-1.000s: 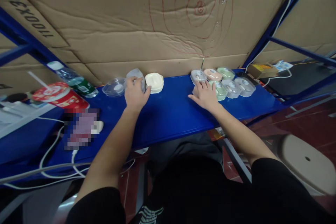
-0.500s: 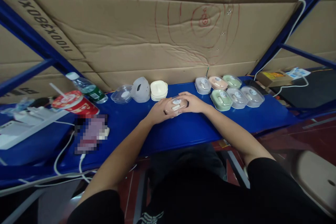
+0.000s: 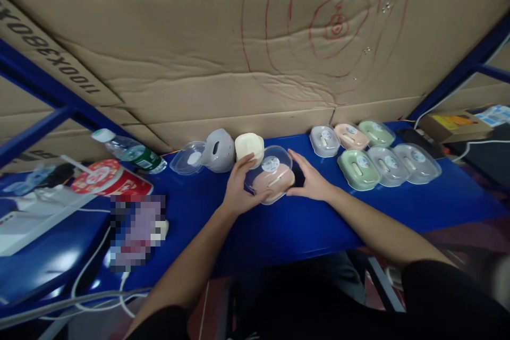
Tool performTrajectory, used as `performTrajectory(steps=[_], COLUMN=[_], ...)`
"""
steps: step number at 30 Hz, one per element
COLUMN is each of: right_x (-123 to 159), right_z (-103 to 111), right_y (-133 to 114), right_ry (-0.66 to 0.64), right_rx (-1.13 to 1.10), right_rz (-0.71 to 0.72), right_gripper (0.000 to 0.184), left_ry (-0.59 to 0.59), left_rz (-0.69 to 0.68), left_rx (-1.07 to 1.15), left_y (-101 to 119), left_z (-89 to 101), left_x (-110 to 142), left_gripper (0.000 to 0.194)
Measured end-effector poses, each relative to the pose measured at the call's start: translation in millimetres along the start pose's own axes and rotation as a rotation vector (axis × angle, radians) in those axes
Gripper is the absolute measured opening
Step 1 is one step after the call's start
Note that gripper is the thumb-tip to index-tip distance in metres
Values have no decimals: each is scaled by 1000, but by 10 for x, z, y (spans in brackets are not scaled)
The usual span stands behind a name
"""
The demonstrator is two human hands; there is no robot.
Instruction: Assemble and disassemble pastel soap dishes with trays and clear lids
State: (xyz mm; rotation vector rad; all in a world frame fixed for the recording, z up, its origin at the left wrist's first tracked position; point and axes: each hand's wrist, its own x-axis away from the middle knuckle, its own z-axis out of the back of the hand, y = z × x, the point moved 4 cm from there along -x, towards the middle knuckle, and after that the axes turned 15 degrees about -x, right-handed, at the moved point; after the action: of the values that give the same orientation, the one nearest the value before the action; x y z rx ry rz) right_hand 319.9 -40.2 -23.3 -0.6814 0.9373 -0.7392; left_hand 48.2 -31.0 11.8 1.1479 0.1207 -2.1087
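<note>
A pink box [image 3: 273, 183] is held above the blue tabletop in front of me, its clear lid [image 3: 274, 155] tilted up at the back and bearing a round white label. Gripping the box's left side is my left hand [image 3: 239, 186], fingers at the lid's edge and thumb along the front. My right hand [image 3: 313, 178] is open at the right side, fingers spread, fingertips close to the box; whether they touch it I cannot tell. Just behind stands a stack of cream-coloured pieces [image 3: 249, 147], with a grey rounded piece [image 3: 220, 151] left of it.
Several lidded boxes in grey, pink and green [image 3: 358, 169] stand at the right. Leftward are clear lids [image 3: 189, 158], a water bottle [image 3: 133, 153], a red paper cup [image 3: 115, 178], a power strip [image 3: 51, 220] and white cables. Cardboard [image 3: 179, 37] closes off the back.
The clear lid now sits raised and tilted on the pink box, where it was flat before. My right hand has loosened and opened at the box's right side. The view has shifted.
</note>
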Motion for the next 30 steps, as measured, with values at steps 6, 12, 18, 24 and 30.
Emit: performTrajectory(steps=[6, 12, 18, 24, 30], right_x=[111, 196, 224, 176, 127], right_z=[-87, -85, -57, -59, -27], right_y=[-30, -84, -107, -48, 64], right_ry=[-278, -167, -137, -142, -160], right_rx=[144, 135, 133, 121, 112], right_rz=[-24, 39, 27, -15, -35], right_gripper=[82, 43, 40, 44, 50], left_ry=[396, 453, 391, 423, 449], left_rz=[243, 473, 588, 552, 812], left_rx=[-312, -411, -538, -486, -368], left_y=[-545, -1079, -1249, -1320, -1482], left_z=[580, 740, 786, 789, 740], left_x=[7, 167, 174, 144, 98], left_gripper=[90, 87, 85, 75, 47])
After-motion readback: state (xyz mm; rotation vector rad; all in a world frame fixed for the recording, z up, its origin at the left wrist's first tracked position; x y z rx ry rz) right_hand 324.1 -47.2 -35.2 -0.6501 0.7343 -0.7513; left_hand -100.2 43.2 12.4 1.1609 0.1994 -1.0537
